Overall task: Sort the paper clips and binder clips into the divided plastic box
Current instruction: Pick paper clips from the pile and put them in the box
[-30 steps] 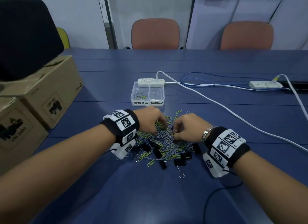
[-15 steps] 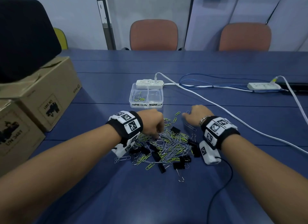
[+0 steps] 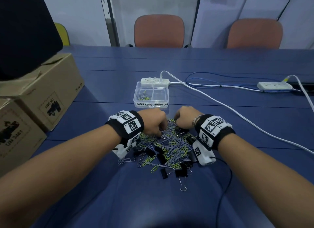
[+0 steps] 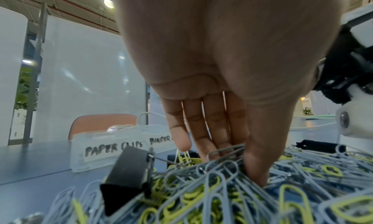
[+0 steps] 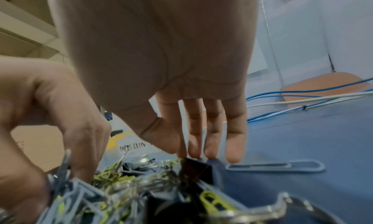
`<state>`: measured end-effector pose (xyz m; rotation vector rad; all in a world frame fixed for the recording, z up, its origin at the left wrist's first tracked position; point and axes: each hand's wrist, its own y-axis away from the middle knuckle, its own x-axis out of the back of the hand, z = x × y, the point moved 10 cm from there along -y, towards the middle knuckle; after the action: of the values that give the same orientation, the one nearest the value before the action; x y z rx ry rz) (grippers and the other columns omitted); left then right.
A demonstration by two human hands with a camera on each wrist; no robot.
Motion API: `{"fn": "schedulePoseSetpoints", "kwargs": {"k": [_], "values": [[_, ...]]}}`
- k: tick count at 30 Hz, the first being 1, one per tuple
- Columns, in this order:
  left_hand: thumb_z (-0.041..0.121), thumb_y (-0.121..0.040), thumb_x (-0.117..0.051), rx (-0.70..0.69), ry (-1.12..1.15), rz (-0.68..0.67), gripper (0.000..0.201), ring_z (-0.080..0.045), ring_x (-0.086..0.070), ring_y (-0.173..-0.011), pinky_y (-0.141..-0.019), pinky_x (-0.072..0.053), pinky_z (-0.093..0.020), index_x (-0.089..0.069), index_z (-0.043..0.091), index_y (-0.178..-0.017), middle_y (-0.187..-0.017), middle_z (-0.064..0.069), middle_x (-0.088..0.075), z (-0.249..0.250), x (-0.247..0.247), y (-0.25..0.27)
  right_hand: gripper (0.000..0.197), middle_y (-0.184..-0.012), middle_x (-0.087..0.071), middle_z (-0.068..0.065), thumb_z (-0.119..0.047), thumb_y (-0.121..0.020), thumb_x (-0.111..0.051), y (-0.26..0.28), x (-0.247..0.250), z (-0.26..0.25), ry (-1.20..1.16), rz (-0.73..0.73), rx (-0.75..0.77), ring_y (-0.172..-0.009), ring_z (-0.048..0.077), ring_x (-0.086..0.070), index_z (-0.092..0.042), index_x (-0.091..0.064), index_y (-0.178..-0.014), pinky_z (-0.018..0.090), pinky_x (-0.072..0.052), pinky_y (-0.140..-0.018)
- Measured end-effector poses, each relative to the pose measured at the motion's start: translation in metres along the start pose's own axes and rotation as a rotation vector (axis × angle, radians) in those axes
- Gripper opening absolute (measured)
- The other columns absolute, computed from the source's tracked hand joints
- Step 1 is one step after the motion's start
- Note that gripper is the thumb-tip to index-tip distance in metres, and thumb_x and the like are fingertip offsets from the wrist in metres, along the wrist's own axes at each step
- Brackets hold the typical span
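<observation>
A heap of grey and yellow-green paper clips (image 3: 171, 148) mixed with black binder clips (image 3: 181, 172) lies on the blue table (image 3: 220, 126). Behind it stands the clear divided box (image 3: 152, 95), labelled PAPER CLIPS (image 4: 113, 147) on the left and binder clips on the right. A few paper clips lie in its left half; the right half looks bare. My left hand (image 3: 159, 133) reaches into the heap's far edge and pinches grey paper clips (image 4: 228, 151) between thumb and fingers. My right hand (image 5: 185, 154) points down beside it, thumb and fingertips closing on a black binder clip (image 5: 194, 168).
A white power strip (image 3: 155, 80) touches the box's far side; its cable (image 3: 237, 112) crosses the table to the right. A second strip (image 3: 274, 86) and blue wires lie far right. Cardboard boxes (image 3: 42, 95) and a black bag (image 3: 25, 32) stand on the left.
My right hand left the heap, reached out past its far right edge, then came back to the far edge beside my left hand. My left hand stayed in the heap.
</observation>
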<state>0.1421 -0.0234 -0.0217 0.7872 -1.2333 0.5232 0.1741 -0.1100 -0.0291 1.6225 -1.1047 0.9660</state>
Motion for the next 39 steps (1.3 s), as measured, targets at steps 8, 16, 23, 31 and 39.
{"fn": "schedulePoseSetpoints", "kwargs": {"k": [8, 16, 23, 31, 39], "values": [[0.025, -0.08, -0.079, 0.042, 0.035, -0.002, 0.021, -0.019, -0.069, -0.085, -0.079, -0.058, -0.036, -0.077, 0.012, -0.097, -0.092, -0.002, -0.076, -0.008, -0.001, 0.007, 0.023, -0.097, -0.074, 0.008, -0.022, -0.077, -0.069, 0.01, -0.003, -0.007, -0.004, -0.077, 0.006, -0.09, 0.023, -0.067, -0.012, -0.077, -0.096, 0.029, -0.054, -0.069], [0.024, -0.077, -0.082, 0.069, 0.089, -0.035, 0.031, -0.017, -0.069, -0.089, -0.076, -0.055, -0.027, -0.076, 0.014, -0.105, -0.097, 0.0, -0.076, -0.007, -0.003, 0.012, 0.061, -0.094, -0.073, 0.007, -0.053, -0.059, -0.088, 0.013, -0.011, -0.025, 0.106, -0.065, 0.043, -0.086, 0.023, -0.067, -0.007, -0.074, -0.096, 0.031, -0.056, -0.071], [0.024, -0.078, -0.081, 0.067, 0.081, 0.004, 0.028, -0.019, -0.07, -0.089, -0.078, -0.056, -0.03, -0.077, 0.013, -0.104, -0.096, -0.002, -0.077, -0.006, -0.003, 0.014, 0.033, -0.093, -0.073, 0.004, -0.032, -0.065, -0.09, 0.02, -0.011, -0.025, 0.08, -0.044, 0.07, -0.082, 0.021, -0.065, -0.015, -0.077, -0.09, 0.027, -0.05, -0.068], [0.022, -0.079, -0.081, 0.128, 0.176, 0.069, 0.015, -0.018, -0.063, -0.068, -0.065, -0.049, -0.026, -0.074, 0.01, -0.08, -0.073, -0.002, -0.071, -0.024, 0.012, 0.013, 0.017, -0.068, -0.068, -0.007, -0.029, -0.072, -0.086, 0.024, 0.004, -0.013, -0.152, -0.005, 0.086, -0.067, 0.01, -0.058, -0.024, -0.071, -0.067, 0.019, -0.04, -0.059], [0.02, -0.077, -0.085, 0.201, 0.456, 0.217, 0.013, -0.01, -0.065, -0.067, -0.072, -0.052, -0.024, -0.075, 0.016, -0.086, -0.074, 0.004, -0.072, -0.049, 0.051, 0.022, 0.012, -0.074, -0.07, 0.006, -0.02, -0.078, -0.082, 0.016, 0.034, 0.004, -0.497, 0.024, 0.094, -0.069, 0.017, -0.057, -0.009, -0.077, -0.078, 0.031, -0.049, -0.067]]}}
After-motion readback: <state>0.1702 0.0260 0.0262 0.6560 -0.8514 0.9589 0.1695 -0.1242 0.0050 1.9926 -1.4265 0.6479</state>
